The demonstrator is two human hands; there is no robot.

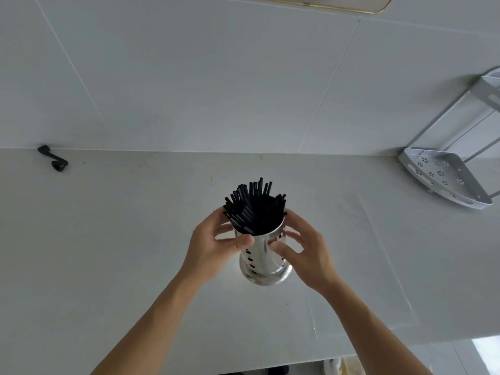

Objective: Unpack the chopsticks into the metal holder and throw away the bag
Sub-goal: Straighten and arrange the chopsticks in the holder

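Note:
A shiny perforated metal holder (263, 262) stands upright on the white counter (135, 239), mid-frame. Several black chopsticks (253, 209) fill it and fan out above its rim. My left hand (213, 242) wraps the holder's upper left side, thumb pressed on the front wall. On the holder's right side is my right hand (305, 247), its thumb touching the wall and its fingers spread and curled near the rim. No bag is in view.
A small black handle-like object (54, 158) lies at the back left by the tiled wall. A white perforated corner rack (443, 177) stands at the back right. The counter's front edge runs along the bottom right, with something pale below it (338, 366).

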